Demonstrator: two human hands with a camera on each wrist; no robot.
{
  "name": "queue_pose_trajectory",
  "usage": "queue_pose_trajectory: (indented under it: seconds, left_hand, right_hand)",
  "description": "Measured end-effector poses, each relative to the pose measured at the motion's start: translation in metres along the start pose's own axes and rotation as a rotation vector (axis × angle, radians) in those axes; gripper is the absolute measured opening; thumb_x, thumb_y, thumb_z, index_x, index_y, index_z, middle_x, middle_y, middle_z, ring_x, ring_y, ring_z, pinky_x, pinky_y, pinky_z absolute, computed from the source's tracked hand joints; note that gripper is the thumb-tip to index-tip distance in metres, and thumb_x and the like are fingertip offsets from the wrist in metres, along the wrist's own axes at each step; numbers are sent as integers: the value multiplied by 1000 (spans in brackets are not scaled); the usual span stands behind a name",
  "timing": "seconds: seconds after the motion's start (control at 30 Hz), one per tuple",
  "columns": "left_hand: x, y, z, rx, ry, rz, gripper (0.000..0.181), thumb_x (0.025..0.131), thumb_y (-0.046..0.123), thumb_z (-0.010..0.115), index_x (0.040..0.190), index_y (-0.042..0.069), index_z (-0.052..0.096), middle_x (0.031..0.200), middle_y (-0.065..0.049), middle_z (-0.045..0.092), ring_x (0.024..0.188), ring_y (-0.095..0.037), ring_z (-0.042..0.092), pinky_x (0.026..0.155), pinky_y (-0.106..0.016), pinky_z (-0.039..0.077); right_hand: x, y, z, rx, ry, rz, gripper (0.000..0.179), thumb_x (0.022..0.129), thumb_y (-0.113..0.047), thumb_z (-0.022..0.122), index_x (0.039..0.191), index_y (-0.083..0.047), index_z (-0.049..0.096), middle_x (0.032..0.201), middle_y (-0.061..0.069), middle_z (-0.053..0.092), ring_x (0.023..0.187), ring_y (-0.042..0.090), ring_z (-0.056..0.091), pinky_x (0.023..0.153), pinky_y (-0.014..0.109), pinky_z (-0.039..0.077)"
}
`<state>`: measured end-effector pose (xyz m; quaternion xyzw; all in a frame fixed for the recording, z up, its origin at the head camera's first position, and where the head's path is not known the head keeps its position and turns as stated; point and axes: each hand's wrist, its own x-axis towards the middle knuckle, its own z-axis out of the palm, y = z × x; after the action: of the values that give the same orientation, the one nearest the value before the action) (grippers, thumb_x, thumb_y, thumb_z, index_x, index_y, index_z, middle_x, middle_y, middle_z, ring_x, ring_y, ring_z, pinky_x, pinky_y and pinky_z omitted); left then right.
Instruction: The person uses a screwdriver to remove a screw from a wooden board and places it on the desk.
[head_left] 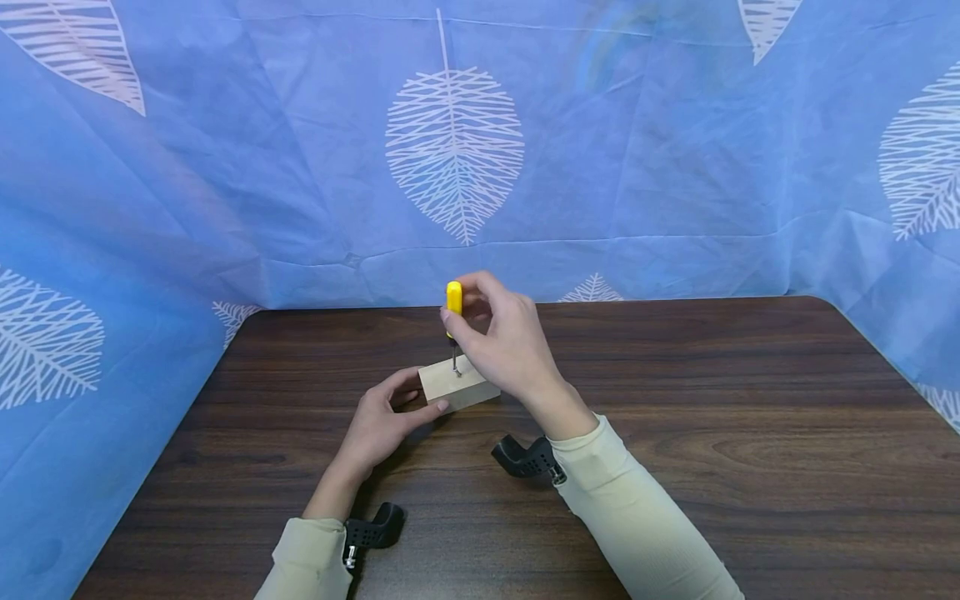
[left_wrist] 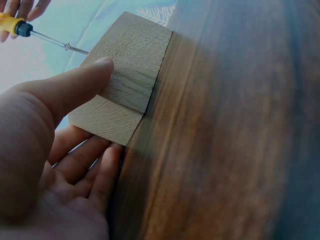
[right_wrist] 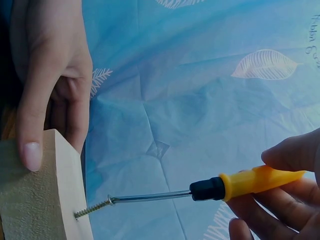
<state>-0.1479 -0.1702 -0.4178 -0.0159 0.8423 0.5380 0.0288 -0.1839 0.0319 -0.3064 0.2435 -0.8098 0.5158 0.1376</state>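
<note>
A pale wooden block (head_left: 465, 398) rests on the table, its left end gripped by my left hand (head_left: 381, 423) between the thumb on the near face and fingers behind. In my right hand (head_left: 506, 337) is a screwdriver (right_wrist: 250, 182) with a yellow handle and black collar, pinched by thumb and fingers, standing nearly upright over the block. Its tip meets the head of a screw (right_wrist: 93, 207). In the right wrist view the screw's point is at the block's top face, most of its thread showing, and it leans at a slight angle to the shaft.
The dark wood-grain table (head_left: 712, 375) spreads around both hands. Behind it hangs a blue cloth (head_left: 315, 125) with white leaf prints. A black wrist mount (head_left: 375, 527) sticks out from the left sleeve, another black mount (head_left: 522, 457) from the right.
</note>
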Motion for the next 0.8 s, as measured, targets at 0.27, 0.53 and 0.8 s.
queue_pose_trajectory:
  seconds: [0.27,0.53,0.8]
  left_hand:
    - [1,-1,0,-6,-5,7,59,92,33,88,146,25,66,144,-8,69,137,-35,64,113,-57,53]
    - [1,0,-1,-5,-9,-1,58,92,34,88,145,26,66,144,-8,69,138,-35,63,113,-58,53]
    - [1,1,0,-3,-7,-1,59,92,33,88,146,25,66,146,-8,68,138,-35,63,114,-59,52]
  right_hand:
    - [1,0,1,0,-53,-14,19,100,-12,71,119,-11,73,101,2,78,86,13,75,82,32,63]
    - [0,0,3,-33,-85,-14,14,99,-13,74,113,-9,73,99,3,78,86,15,75,82,31,64]
    - [-1,1,3,-27,-69,23,27,96,-17,83,119,-8,70,105,6,80,86,16,78,80,31,66]
